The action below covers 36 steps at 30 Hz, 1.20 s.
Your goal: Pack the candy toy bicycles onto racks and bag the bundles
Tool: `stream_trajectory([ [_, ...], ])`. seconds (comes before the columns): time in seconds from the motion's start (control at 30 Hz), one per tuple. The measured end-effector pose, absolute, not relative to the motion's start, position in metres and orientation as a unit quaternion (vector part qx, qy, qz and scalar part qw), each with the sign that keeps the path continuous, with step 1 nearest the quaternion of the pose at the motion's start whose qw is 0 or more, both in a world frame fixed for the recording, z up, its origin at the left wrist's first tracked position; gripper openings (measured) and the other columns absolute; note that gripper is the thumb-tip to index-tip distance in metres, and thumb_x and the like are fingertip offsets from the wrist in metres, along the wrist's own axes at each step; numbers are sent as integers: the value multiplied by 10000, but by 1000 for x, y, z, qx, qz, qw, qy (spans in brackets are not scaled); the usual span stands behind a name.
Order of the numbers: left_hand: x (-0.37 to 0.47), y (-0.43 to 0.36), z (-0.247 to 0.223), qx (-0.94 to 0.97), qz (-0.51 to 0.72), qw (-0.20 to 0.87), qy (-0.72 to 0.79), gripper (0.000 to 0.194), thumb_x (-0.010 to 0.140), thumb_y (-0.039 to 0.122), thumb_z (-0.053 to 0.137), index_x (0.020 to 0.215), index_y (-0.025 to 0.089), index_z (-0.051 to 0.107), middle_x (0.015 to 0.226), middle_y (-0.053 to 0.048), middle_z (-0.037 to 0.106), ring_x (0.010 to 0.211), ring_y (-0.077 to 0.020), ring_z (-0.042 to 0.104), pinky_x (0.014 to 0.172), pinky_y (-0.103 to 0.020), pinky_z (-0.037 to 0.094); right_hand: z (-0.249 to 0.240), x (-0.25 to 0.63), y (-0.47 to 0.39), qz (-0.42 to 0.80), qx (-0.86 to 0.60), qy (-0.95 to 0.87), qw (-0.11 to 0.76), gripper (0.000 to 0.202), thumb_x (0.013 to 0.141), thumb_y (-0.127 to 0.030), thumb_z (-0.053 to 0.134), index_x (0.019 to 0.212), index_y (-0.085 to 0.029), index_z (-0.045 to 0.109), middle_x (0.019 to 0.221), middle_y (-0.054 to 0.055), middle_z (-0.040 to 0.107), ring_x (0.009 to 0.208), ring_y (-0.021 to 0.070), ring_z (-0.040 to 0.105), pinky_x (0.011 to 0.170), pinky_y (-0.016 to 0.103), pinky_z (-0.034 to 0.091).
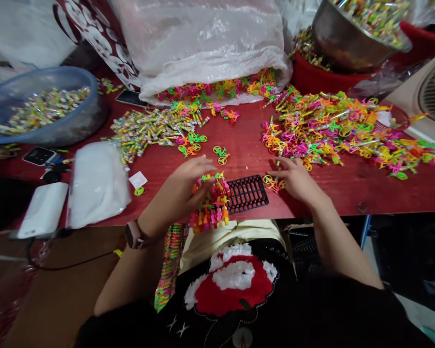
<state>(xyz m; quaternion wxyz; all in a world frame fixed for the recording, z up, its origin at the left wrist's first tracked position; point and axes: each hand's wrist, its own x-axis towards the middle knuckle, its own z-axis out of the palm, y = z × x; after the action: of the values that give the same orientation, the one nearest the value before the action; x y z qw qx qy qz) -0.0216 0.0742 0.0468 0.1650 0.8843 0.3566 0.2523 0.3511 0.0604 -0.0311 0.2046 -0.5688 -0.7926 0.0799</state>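
Observation:
A black plastic rack [249, 194] with a grid of slots lies at the table's near edge. Small bright plastic pieces [212, 208] in pink, orange and yellow fill its left end and stand upright in rows. My left hand [179, 188] is over that filled end, thumb and fingers curled towards each other; what they grip is partly hidden. To the right of the rack, my right hand [295, 179] has its fingers spread just above a few loose orange and green wheeled pieces [273, 183]. Two green wheeled pieces [221, 154] lie beyond the rack.
A big heap of wheeled pieces [329, 125] spreads at the right, near a fan heater [413, 92]. Candy-like wrapped tubes [152, 130] lie at left, beside a blue basin [90, 111] and plastic bags [97, 186]. A large white sack [210, 43] spills pieces at the back.

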Motion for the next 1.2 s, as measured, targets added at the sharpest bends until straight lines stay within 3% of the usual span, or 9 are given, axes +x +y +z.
stream_trajectory([
  [0.07, -21, 57, 43, 900, 228, 148, 341, 309, 1073, 327, 512, 1324, 203, 644, 1551, -147, 533, 1548, -313, 403, 1266, -561, 357, -35, 371, 49, 66, -548, -816, 172, 395, 905, -42, 548, 1096, -244, 828, 1457, 112, 629, 1190, 325, 591, 1043, 564, 504],
  [0.17, -12, 40, 33, 920, 178, 110, 330, 315, 1078, 313, 502, 1353, 238, 636, 1656, -134, 413, 1617, -344, 256, 1283, -641, 267, -38, 371, 29, 89, -554, -792, 240, 260, 960, -142, 581, 1008, -218, 825, 1228, 132, 727, 1099, 291, 646, 993, 505, 542],
  [0.27, 0, 37, 23, 925, 140, 86, 341, 309, 1086, 305, 478, 1340, 240, 641, 1644, -131, 441, 1611, -349, 272, 1272, -664, 252, -41, 338, 10, 182, -585, -693, 380, 134, 927, -325, 730, 889, -222, 806, 938, 73, 751, 863, 226, 683, 799, 390, 576],
  [0.33, 6, 40, 20, 921, 138, 77, 357, 293, 1091, 304, 466, 1306, 236, 653, 1620, -121, 480, 1601, -337, 302, 1282, -652, 232, -48, 301, 0, 271, -594, -600, 462, 231, 835, -439, 830, 805, -217, 775, 769, 23, 699, 681, 179, 622, 649, 329, 538],
  [0.5, 16, 47, 19, 911, 133, 60, 386, 277, 1104, 310, 433, 1252, 248, 659, 1605, -88, 514, 1585, -317, 344, 1296, -646, 186, -65, 223, -10, 432, -575, -454, 526, 365, 707, -496, 915, 772, -200, 711, 583, -49, 544, 534, 125, 499, 548, 283, 477],
  [0.57, 17, 48, 19, 910, 132, 61, 388, 290, 1111, 320, 411, 1261, 248, 648, 1605, -81, 516, 1589, -311, 336, 1296, -643, 184, -66, 214, -8, 468, -569, -422, 528, 367, 729, -492, 901, 832, -197, 709, 597, -45, 571, 510, 125, 512, 527, 284, 488],
  [0.73, 15, 48, 19, 904, 143, 87, 393, 359, 1122, 329, 368, 1431, 251, 533, 1612, -87, 505, 1594, -282, 327, 1314, -598, 148, -64, 213, 2, 561, -472, -486, 476, 300, 939, -457, 693, 1106, -208, 716, 786, 35, 727, 619, 189, 687, 645, 356, 617],
  [0.97, 12, 50, 21, 894, 158, 126, 400, 420, 1127, 306, 339, 1534, 236, 412, 1579, -90, 541, 1593, -250, 325, 1313, -533, 137, -68, 206, 11, 385, -494, -617, 476, 135, 944, -267, 684, 996, -222, 800, 1079, 86, 785, 1107, 253, 715, 1039, 418, 550],
  [1.2, 10, 53, 19, 894, 173, 131, 391, 433, 1117, 305, 373, 1540, 224, 428, 1563, -94, 557, 1576, -259, 352, 1308, -525, 157, -66, 208, 8, 318, -527, -678, 401, 168, 922, -126, 633, 978, -198, 774, 1033, 106, 694, 1005, 251, 650, 914, 397, 545],
])
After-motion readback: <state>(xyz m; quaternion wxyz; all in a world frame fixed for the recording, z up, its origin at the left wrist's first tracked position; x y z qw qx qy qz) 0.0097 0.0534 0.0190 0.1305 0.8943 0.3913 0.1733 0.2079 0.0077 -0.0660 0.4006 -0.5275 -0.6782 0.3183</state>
